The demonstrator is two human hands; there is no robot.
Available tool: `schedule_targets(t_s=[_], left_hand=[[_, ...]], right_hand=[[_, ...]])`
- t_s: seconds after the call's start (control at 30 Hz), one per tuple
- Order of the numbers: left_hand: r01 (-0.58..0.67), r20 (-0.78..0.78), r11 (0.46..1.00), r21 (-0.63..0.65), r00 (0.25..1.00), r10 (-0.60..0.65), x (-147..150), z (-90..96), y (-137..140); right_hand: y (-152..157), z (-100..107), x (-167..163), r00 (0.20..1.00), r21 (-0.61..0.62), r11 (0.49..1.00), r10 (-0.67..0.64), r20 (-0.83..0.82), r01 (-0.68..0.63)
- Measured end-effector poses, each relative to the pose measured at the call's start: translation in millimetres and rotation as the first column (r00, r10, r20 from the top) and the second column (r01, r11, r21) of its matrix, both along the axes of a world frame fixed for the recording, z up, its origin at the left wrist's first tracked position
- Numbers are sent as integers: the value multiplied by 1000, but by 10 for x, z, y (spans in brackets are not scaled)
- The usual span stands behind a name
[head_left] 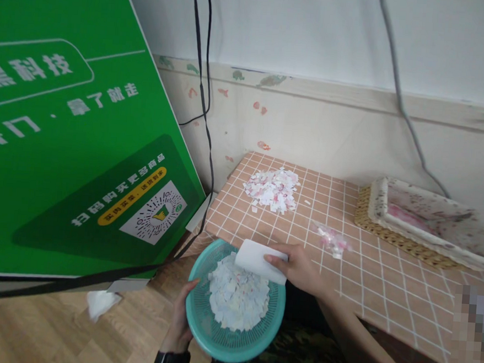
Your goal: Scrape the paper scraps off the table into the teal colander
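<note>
My left hand, with a dark band at its wrist, grips the left rim of a teal plastic colander. Inside the colander lies a heap of small white paper pieces. A smooth white rectangular card is pinched in my right hand, over the colander's upper right rim and beside the heap. Beyond, on the brown checked tabletop, is a loose pile of white and pink paper pieces. A small clear packet with pink bits lies right of that pile.
A wicker basket with a cloth lining stands at the table's right. On the left rises a large green panel with white lettering. A black cable hangs beside it. White plastic lies on the wooden floor.
</note>
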State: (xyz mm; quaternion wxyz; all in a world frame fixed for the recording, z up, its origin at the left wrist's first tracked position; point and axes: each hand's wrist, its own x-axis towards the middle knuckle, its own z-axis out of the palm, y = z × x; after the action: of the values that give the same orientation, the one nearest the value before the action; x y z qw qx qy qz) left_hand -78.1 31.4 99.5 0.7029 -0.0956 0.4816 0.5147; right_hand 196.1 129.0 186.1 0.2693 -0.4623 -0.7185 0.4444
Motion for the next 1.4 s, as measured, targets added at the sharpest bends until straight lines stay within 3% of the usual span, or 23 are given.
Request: schedule_targets(t_s=[0.1, 0.17, 0.27, 0.37, 0.5, 0.63, 0.83, 1.07, 1.4], left_hand=[[-10, 3, 1000, 1, 1000, 10, 12, 22, 6], [-13, -29, 1000, 0, 999, 13, 23, 40, 10], [-4, -65, 1000, 13, 998, 4, 39, 52, 6], [4, -69, 1000, 13, 998, -3, 52, 57, -6], [-8, -93, 1000, -1, 996, 8, 68, 83, -14], [-22, -117, 1000, -17, 993, 20, 76, 120, -6], [-19, -119, 1000, -21, 993, 17, 73, 146, -2], [-9, -113, 1000, -8, 994, 8, 81, 150, -4], [-22, -114, 1000, -9, 993, 21, 70, 123, -17]], right_hand=[[66, 15, 49, 987, -2, 989, -147, -61, 147], [226, 22, 132, 944, 68, 942, -327, -54, 330], [526, 37, 240, 888, 207, 866, -459, -28, 455], [723, 67, 258, 899, 335, 856, -434, 53, 393], [760, 107, 191, 914, 444, 865, -350, 203, 233], [722, 134, 163, 883, 507, 852, -331, 333, 129], [696, 124, 181, 898, 551, 834, -262, 353, 27], [765, 77, 161, 877, 573, 819, -305, 372, 42], [870, 6, 135, 891, 582, 813, -264, 368, 0]])
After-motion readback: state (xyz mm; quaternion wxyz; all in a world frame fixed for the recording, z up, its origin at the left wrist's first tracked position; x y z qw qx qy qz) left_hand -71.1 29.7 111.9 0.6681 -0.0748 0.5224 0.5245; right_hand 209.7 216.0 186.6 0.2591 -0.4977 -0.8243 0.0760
